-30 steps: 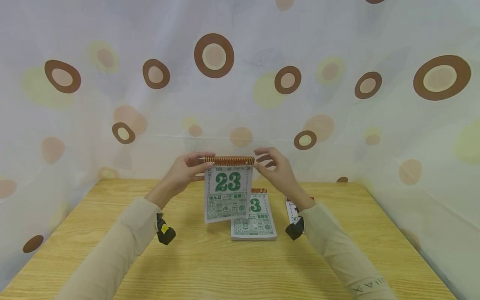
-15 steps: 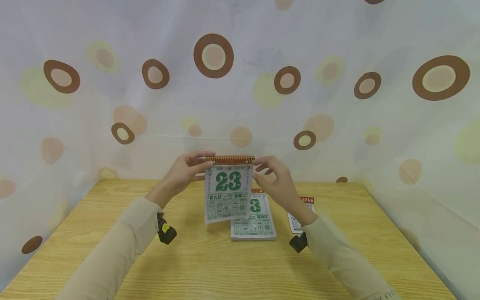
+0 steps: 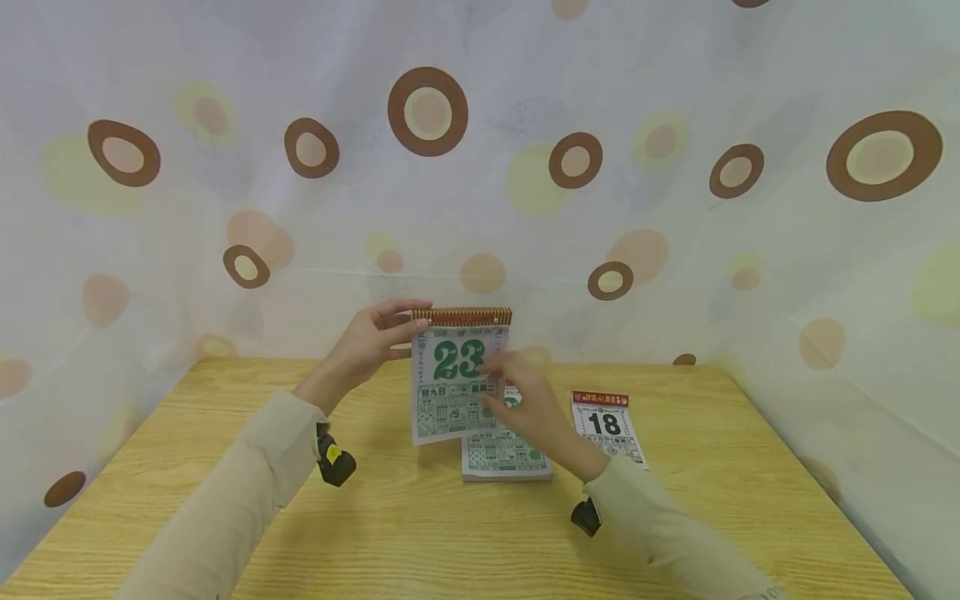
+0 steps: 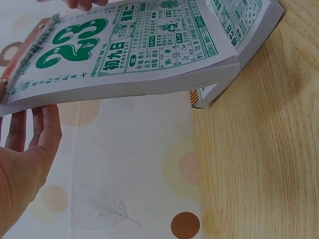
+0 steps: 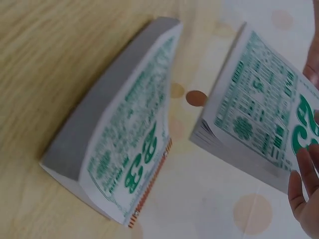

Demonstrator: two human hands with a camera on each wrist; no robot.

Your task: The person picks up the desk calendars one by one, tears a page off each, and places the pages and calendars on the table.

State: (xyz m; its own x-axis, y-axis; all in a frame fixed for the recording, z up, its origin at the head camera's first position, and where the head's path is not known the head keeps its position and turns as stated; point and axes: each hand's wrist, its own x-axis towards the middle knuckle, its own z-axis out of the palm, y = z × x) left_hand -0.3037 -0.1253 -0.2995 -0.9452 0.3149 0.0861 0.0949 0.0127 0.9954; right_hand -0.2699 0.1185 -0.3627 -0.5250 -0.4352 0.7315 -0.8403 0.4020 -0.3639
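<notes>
On my head feed, the person's left hand [image 3: 369, 340] pinches a paper calendar [image 3: 450, 410] at its 11 o'clock corner, thumb in front, fingers behind and along the top. The calendar hangs in the air above the surface [image 3: 420, 533], near upright, its striped binding strip [image 3: 465, 317] at 12 o'clock and a big green 23 on its page.

The right hand [image 3: 528, 408] sits at about 4 o'clock of that calendar, fingertips before the 3 o'clock half of the page. I see its fingers loosely bent, with a gap between thumb and forefinger; I cannot tell whether a fingertip touches the paper.

At 5 o'clock from the held one, a thick second calendar [image 3: 506, 462], also green-printed, lies on the surface, partly hidden from my head camera by the held pad and the right hand. My right wrist feed shows the two pads apart. Between 3 and 4 o'clock lies a smaller calendar [image 3: 607, 423] with a red header and a black 18. A cloth [image 3: 480, 192] patterned with brown rings fills the 12 o'clock side.
</notes>
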